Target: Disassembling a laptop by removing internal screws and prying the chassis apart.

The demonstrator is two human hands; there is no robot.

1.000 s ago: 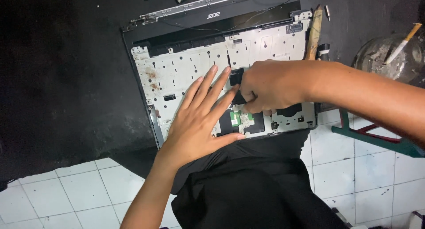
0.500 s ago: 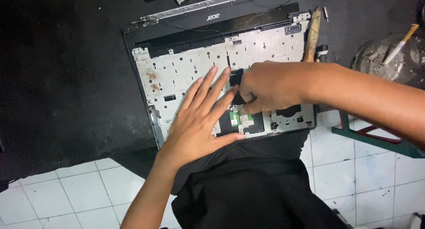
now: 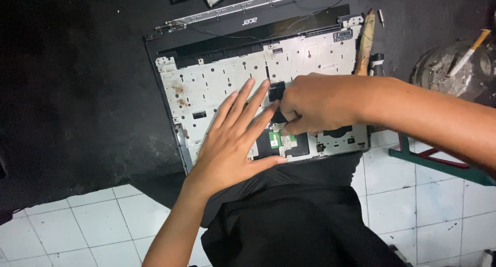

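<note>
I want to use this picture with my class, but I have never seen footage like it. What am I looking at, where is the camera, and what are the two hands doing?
There is no machine here, only a person working with bare hands. The camera sits on that person's head and looks down, so the arms come in from the bottom and the right.

On a dark mat lies an opened laptop base: the keyboard is off, showing a pale metal plate full of small holes. The left hand rests flat on this plate, fingers spread. The right hand pinches a small black part, perhaps a flat cable, near the middle of the plate. Just below it a small green circuit board shows.

To the right lie a wooden-handled tool and a glass dish holding a cigarette. White floor tiles fill the lower edge.
</note>
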